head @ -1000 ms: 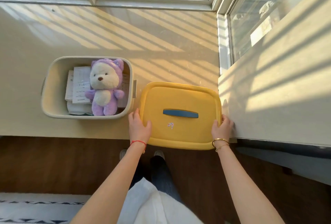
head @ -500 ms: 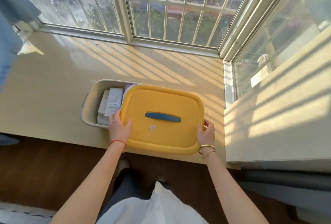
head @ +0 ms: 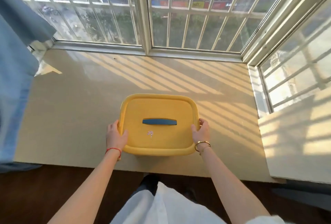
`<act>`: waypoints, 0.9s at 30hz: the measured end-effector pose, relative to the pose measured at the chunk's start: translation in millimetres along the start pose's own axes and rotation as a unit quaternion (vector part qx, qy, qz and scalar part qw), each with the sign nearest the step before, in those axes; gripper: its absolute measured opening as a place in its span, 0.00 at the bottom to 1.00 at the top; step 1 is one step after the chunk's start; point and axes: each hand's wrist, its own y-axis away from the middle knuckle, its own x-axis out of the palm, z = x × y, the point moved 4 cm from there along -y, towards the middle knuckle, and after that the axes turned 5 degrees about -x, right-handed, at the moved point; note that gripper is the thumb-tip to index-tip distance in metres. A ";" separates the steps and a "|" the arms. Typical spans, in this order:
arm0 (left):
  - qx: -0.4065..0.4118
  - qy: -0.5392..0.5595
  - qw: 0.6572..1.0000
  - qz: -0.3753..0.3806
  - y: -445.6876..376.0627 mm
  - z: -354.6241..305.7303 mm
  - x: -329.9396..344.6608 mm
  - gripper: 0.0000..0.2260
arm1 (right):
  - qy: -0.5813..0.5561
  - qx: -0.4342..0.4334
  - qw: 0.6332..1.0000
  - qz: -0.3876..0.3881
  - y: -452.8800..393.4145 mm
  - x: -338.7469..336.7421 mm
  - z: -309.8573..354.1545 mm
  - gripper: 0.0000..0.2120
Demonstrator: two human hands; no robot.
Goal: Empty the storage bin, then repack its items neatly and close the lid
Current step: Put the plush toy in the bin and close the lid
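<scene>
The yellow lid (head: 159, 109) with its blue handle (head: 159, 122) lies flat over the storage bin and hides it almost entirely; only a shaded strip of the bin (head: 152, 156) shows under the lid's near edge. My left hand (head: 115, 135) grips the lid's left edge, thumb on top. My right hand (head: 201, 132) grips the right edge the same way. The purple plush bear and the papers are out of sight under the lid.
The bin stands on a beige window ledge (head: 75, 109) near its front edge. Barred windows (head: 179, 12) close the back and right. A blue curtain (head: 14, 73) hangs at the left, a raised sill (head: 295, 143) at the right, dark wood floor (head: 35, 193) below.
Both hands carried the lid leftward from beside the bin to over it. The lid now covers the bin, hiding the bear and papers. The camera has tilted up toward the windows.
</scene>
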 end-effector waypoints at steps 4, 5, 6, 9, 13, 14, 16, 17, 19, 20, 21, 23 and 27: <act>0.013 0.005 0.999 0.031 -22.8 10.2 -0.8 0.25 | 0.012 0.005 0.998 -0.063 8.8 16.3 4.6 0.20; 0.016 0.006 0.999 0.033 -26.5 11.8 -0.9 0.24 | 0.015 0.000 0.997 -0.073 10.7 18.1 6.4 0.20; 0.012 0.009 0.999 0.034 -29.8 13.7 -0.9 0.24 | 0.024 -0.004 0.997 -0.078 11.9 19.6 8.1 0.19; -0.004 0.019 0.999 0.034 -35.8 22.0 -0.6 0.22 | 0.063 -0.012 0.995 -0.081 15.7 23.9 10.6 0.16; 0.003 0.023 0.999 0.030 -44.8 28.3 -0.8 0.19 | 0.088 -0.014 0.992 -0.090 10.8 23.7 12.0 0.13; 0.004 0.027 0.999 0.021 -46.3 28.3 -0.9 0.18 | 0.092 -0.009 0.992 -0.090 7.9 21.9 10.0 0.11; 0.011 0.029 1.000 -0.001 -48.2 26.5 -1.5 0.14 | 0.107 0.000 0.991 -0.083 2.3 18.7 3.9 0.08; 0.013 0.025 1.000 -0.012 -49.3 24.4 -1.6 0.13 | 0.113 0.004 0.990 -0.078 -0.1 17.3 -0.1 0.08; 0.015 0.002 0.999 -0.031 -53.4 20.6 -1.2 0.10 | 0.122 0.014 0.990 -0.066 -4.5 15.1 -8.1 0.07; 0.015 -0.010 0.999 -0.039 -56.3 19.0 -0.2 0.10 | 0.127 0.020 0.990 -0.057 -6.9 14.6 -11.7 0.08; 0.012 -0.019 0.999 -0.046 -59.3 17.3 1.1 0.10 | 0.131 0.023 0.990 -0.048 -10.0 14.2 -15.1 0.08; -0.003 -0.026 0.998 -0.057 -63.8 15.4 3.5 0.10 | 0.125 0.024 0.991 -0.036 -16.8 14.0 -18.6 0.08; -0.031 -0.006 0.997 -0.067 -67.3 21.5 9.9 0.10 | 0.086 0.034 0.995 -0.031 -23.1 17.6 -19.6 0.08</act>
